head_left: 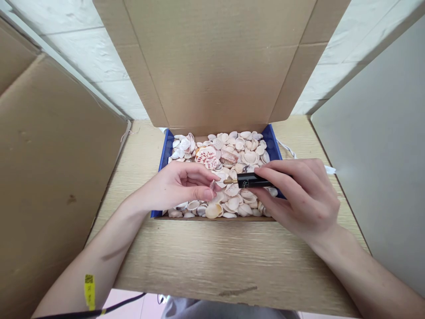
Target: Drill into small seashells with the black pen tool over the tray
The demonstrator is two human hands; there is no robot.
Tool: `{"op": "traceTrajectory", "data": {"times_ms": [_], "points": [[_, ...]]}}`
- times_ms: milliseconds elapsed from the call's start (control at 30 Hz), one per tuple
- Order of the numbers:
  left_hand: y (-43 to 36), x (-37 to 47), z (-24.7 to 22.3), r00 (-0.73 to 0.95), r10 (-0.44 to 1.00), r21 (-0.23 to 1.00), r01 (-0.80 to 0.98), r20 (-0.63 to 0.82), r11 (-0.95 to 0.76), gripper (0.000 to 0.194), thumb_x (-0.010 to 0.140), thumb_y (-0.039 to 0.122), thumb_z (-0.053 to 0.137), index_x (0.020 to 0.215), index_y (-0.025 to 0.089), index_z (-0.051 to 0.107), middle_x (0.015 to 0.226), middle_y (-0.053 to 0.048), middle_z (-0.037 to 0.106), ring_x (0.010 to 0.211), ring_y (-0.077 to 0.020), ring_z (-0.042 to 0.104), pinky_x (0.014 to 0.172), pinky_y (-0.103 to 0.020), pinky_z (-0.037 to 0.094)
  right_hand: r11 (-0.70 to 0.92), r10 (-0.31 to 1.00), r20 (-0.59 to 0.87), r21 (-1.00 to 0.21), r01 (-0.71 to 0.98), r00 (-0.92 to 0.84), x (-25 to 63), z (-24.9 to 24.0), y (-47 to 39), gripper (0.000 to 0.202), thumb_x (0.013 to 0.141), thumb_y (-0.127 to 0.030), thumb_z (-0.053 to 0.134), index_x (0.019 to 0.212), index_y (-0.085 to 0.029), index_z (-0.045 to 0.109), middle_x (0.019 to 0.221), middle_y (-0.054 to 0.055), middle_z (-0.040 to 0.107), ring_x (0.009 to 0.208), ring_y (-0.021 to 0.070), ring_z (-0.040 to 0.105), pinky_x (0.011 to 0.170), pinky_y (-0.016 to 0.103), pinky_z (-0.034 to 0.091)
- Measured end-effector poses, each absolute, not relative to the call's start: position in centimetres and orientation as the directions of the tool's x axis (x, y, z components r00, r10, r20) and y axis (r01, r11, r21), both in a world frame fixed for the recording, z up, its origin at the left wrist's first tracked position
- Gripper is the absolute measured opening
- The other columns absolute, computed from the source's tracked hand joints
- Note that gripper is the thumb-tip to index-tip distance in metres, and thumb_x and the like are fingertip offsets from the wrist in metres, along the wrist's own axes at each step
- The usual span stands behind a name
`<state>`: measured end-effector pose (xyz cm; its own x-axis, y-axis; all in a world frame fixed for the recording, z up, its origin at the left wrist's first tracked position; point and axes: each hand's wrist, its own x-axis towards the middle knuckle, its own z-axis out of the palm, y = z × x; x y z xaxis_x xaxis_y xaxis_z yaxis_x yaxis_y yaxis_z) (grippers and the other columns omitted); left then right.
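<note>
My left hand (186,184) pinches a small pale seashell (213,184) between thumb and fingertips, over the box of shells. From the right, my right hand (299,192) grips a black mini hand drill (253,180) with a brass chuck. It lies level, its thin bit pointing left at the pinched shell; whether the bit touches it I cannot tell. Below both hands is a blue-sided cardboard box (165,155) full of white, cream and pinkish shells (234,203). A larger red-spotted scallop shell (207,157) rests on top, just behind my left fingers.
The box's cardboard lid (212,62) stands raised at the back. A cardboard panel (49,168) walls the left side and a grey panel (378,133) the right. Beneath lies a wooden table (199,252). A black cable (122,303) with a yellow tag (89,291) runs at lower left.
</note>
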<state>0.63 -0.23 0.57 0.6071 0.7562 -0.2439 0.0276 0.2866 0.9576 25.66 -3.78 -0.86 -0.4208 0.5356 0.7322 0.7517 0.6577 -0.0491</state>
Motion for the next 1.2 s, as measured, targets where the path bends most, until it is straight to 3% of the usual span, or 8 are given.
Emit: {"op": "traceTrajectory", "data": {"times_ms": [200, 433, 667, 867, 1000, 1200], "points": [[-0.27, 0.69, 0.60, 0.555, 0.806, 0.975, 0.040, -0.205, 0.221, 0.023, 0.068, 0.011, 0.080, 0.089, 0.019, 0.077, 0.078, 0.001, 0.076, 0.074, -0.0132, 0.071, 0.070, -0.024, 0.059, 0.654, 0.578, 0.711, -0.110, 0.748, -0.401, 25.55, -1.10, -3.78, 0.028, 0.081, -0.025, 0.074, 0.103, -0.020, 0.059, 0.087, 0.007, 0.070, 0.073, 0.0189, 0.065, 0.065, 0.033, 0.051], [-0.59, 0.84, 0.62, 0.547, 0.825, 0.973, 0.229, -0.143, 0.017, 0.028, 0.067, 0.014, 0.079, 0.094, 0.020, 0.078, 0.086, -0.001, 0.079, 0.075, -0.0155, 0.073, 0.073, -0.025, 0.059, 0.705, 0.580, 0.639, -0.083, 0.704, -0.505, 25.46, -1.21, -4.01, 0.026, 0.085, -0.034, 0.071, 0.101, -0.016, 0.059, 0.079, 0.003, 0.072, 0.063, 0.0121, 0.065, 0.053, 0.025, 0.048], [-0.39, 0.57, 0.83, 0.604, 0.797, 0.981, 0.166, -0.018, -0.104, 0.037, 0.067, 0.006, 0.079, 0.098, 0.024, 0.078, 0.082, 0.001, 0.079, 0.072, -0.0128, 0.071, 0.072, -0.021, 0.057, 0.705, 0.591, 0.635, -0.105, 0.701, -0.499, 25.43, -1.22, -4.00, 0.026, 0.086, -0.034, 0.069, 0.101, -0.015, 0.060, 0.082, 0.003, 0.073, 0.063, 0.0109, 0.065, 0.053, 0.024, 0.047], [-0.46, 0.42, 0.84, 0.604, 0.793, 0.980, 0.194, -0.077, -0.053, 0.036, 0.067, 0.010, 0.079, 0.101, 0.023, 0.077, 0.082, 0.000, 0.078, 0.073, -0.0139, 0.071, 0.070, -0.022, 0.057, 0.708, 0.588, 0.635, -0.106, 0.698, -0.500, 25.48, -1.15, -4.01, 0.026, 0.086, -0.034, 0.069, 0.101, -0.014, 0.061, 0.078, 0.003, 0.072, 0.061, 0.0112, 0.064, 0.052, 0.024, 0.046], [-0.52, 0.64, 0.90, 0.583, 0.800, 0.984, 0.173, -0.145, 0.052, 0.040, 0.069, 0.012, 0.079, 0.108, 0.020, 0.073, 0.091, -0.002, 0.078, 0.084, -0.0163, 0.073, 0.076, -0.025, 0.059, 0.694, 0.593, 0.641, -0.101, 0.713, -0.486, 25.47, -1.20, -4.01, 0.024, 0.088, -0.034, 0.068, 0.102, -0.015, 0.061, 0.077, 0.002, 0.072, 0.061, 0.0107, 0.063, 0.053, 0.024, 0.046], [-0.45, 0.90, 1.06, 0.585, 0.797, 0.988, 0.123, -0.152, 0.098, 0.026, 0.067, 0.017, 0.082, 0.089, 0.017, 0.068, 0.083, -0.002, 0.077, 0.077, -0.0145, 0.073, 0.074, -0.024, 0.060, 0.705, 0.600, 0.628, -0.123, 0.698, -0.495, 25.36, -1.05, -3.90, 0.025, 0.087, -0.034, 0.068, 0.103, -0.016, 0.061, 0.079, 0.003, 0.071, 0.063, 0.0124, 0.065, 0.054, 0.024, 0.047]]}}
